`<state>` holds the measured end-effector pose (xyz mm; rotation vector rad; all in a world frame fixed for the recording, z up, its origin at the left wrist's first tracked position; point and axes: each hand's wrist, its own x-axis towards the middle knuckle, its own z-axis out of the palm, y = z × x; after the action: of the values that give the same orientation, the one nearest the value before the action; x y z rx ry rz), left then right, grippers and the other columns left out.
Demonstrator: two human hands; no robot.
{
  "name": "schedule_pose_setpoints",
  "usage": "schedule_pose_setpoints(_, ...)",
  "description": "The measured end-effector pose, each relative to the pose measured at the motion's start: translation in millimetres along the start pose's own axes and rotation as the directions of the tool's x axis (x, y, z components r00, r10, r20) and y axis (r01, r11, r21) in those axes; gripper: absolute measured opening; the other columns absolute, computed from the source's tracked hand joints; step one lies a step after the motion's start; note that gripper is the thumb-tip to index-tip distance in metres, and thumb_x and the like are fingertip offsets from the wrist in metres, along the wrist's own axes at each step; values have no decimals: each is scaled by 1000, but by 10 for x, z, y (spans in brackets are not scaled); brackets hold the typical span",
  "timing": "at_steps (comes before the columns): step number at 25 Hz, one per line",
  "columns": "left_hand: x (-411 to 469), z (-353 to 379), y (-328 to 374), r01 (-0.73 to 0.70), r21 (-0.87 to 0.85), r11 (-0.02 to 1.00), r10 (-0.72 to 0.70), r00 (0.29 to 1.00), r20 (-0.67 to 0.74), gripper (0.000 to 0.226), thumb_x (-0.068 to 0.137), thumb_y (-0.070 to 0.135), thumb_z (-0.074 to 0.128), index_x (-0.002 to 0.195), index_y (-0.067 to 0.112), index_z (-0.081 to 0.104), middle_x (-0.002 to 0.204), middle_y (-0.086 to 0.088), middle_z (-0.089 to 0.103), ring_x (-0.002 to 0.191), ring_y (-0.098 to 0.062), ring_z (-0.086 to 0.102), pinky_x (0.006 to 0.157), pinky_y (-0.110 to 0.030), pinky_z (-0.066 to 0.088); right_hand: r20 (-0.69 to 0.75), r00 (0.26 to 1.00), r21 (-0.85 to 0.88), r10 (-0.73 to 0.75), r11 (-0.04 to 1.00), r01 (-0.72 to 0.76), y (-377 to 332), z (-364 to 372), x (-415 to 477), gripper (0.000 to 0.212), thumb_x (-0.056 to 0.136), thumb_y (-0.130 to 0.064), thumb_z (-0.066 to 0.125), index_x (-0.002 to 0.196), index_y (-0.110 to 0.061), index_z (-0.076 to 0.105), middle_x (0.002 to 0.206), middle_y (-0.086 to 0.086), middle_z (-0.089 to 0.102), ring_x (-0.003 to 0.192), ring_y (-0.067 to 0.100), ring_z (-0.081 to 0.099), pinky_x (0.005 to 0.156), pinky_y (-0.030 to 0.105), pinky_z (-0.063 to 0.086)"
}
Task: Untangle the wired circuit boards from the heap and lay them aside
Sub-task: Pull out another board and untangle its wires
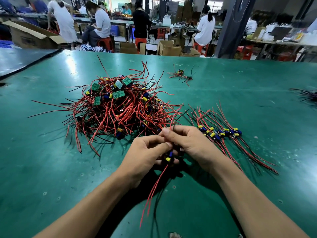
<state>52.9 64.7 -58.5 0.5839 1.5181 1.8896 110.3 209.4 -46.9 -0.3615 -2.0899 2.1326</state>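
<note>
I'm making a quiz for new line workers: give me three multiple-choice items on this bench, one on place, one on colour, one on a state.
1. Where does the sorted row lie relative to the heap? A) to its right B) to its left C) on top of it
2. Most wires in the heap are? A) blue B) red C) white
3. The left hand and right hand are? A) lying flat B) in a box C) holding one wired board
1 A: the row lies right of the heap. 2 B: red strands dominate. 3 C: both hands' fingers curl round it.
</note>
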Motion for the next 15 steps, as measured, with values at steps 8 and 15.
schedule_pose_setpoints(8, 5, -55, 18, 70, 16, 997, -71, 996, 62, 7, 81, 9, 69, 77, 10, 75, 77, -19, 72, 62, -28, 71, 58, -26, 57, -128, 988, -36, -87, 996, 83, 29, -70, 14, 23, 89, -28, 73, 93, -6, 75, 53, -9, 59, 42, 0, 48, 41, 12, 39)
schedule_pose_setpoints(15, 15, -35, 16, 69, 18, 997, -70, 993, 97, 7, 86, 9, 66, 83, 8, 72, 78, -18, 72, 63, -28, 71, 60, -25, 56, -329, 925, -66, -190, 982, 178, 38, -149, 97, 36, 86, -47, 68, 68, -17, 76, 54, -1, 45, 39, 8, 32, 37, 17, 24)
